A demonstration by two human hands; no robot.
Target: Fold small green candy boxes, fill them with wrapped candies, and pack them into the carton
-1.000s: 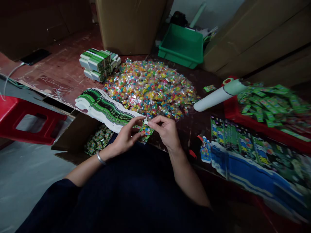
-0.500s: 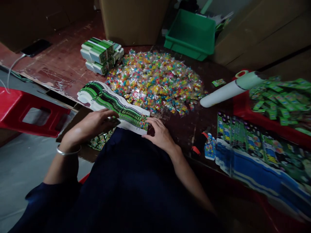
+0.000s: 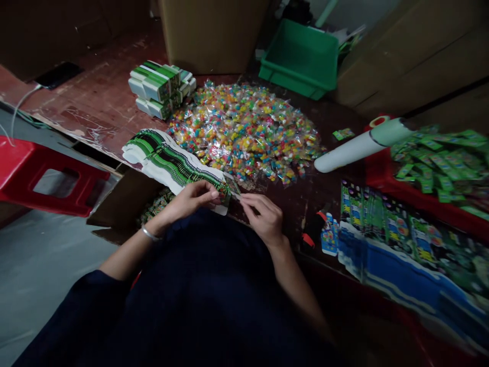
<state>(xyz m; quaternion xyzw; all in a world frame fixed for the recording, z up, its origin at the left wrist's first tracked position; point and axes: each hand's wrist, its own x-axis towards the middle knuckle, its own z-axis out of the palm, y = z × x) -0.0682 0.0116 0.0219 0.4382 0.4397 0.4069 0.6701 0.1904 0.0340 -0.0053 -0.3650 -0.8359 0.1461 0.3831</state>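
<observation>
The left hand (image 3: 194, 200) has come over from above the cardboard box (image 3: 121, 196) to the row's end, thumb and fingers close together; whether that grip holds anything, I cannot tell. The right hand (image 3: 265, 216) now pinches a card (image 3: 232, 185), seemingly parting it from the row of cards (image 3: 173, 159). The card looks thin, shiny and tilted; the row lies fanned, green with white edges, on the tabletop (image 3: 91, 99), before the heap of sweets (image 3: 244, 130).
</observation>
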